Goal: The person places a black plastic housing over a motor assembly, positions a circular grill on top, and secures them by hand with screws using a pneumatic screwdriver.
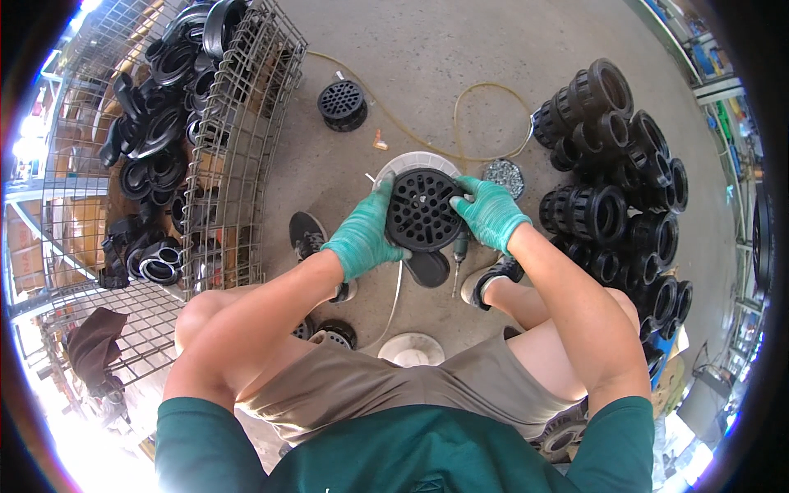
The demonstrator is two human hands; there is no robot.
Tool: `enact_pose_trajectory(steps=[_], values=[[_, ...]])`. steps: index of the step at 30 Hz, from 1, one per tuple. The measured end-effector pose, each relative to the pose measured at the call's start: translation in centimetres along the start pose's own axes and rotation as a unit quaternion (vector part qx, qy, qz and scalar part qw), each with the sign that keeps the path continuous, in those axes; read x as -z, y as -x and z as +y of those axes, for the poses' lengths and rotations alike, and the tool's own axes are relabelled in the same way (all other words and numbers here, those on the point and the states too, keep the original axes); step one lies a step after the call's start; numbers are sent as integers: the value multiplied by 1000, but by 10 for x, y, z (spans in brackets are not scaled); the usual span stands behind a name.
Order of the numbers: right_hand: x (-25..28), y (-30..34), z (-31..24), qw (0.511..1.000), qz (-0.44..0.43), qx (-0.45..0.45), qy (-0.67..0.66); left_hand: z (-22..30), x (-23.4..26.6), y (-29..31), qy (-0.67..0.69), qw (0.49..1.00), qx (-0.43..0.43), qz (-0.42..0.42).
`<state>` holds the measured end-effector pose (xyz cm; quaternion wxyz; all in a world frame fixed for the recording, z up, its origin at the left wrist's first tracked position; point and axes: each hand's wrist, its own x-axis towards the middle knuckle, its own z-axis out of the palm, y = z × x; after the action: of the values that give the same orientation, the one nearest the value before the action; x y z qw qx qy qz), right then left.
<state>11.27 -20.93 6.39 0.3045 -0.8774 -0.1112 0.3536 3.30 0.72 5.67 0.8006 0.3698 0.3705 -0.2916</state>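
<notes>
- In the head view, the only one, a black perforated disc sat mid-frame, above a pale round bucket-like thing partly hidden behind it.
- The left hand, green-gloved, had its fingers clamped on the disc's left rim; I couldn't tell how far they curled underneath.
- The right hand, gloved alike, had its fingers closed on the disc's upper right rim.
- A black rounded flap jutted out just below the disc; whether the two were joined, I couldn't tell.
- With the grip seemingly only at the rim, I judged the disc might tilt or slip if either hand loosened.
- Right of the flap, a driver-like tool pointed down the frame near a shoe; a shifting foot could have knocked it.
- Right of centre, a dish of small metal pieces sat near a yellowish hose; a tug on that might have spilled them.
- At the right, a heap of black ringed parts looked liable to topple if bumped.
</notes>
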Motion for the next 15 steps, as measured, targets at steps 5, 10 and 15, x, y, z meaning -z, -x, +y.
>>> enact_pose_trajectory(steps=[5,10,15], values=[[14,-7,24,993,66,64,-76,9,21,14,-699,614,-362,68],[92,-14,80,996,58,-60,40,53,-33,84,-679,572,-460,8],[68,-72,164,976,10,-48,212,65,-34,103,-732,538,-417,-25]])
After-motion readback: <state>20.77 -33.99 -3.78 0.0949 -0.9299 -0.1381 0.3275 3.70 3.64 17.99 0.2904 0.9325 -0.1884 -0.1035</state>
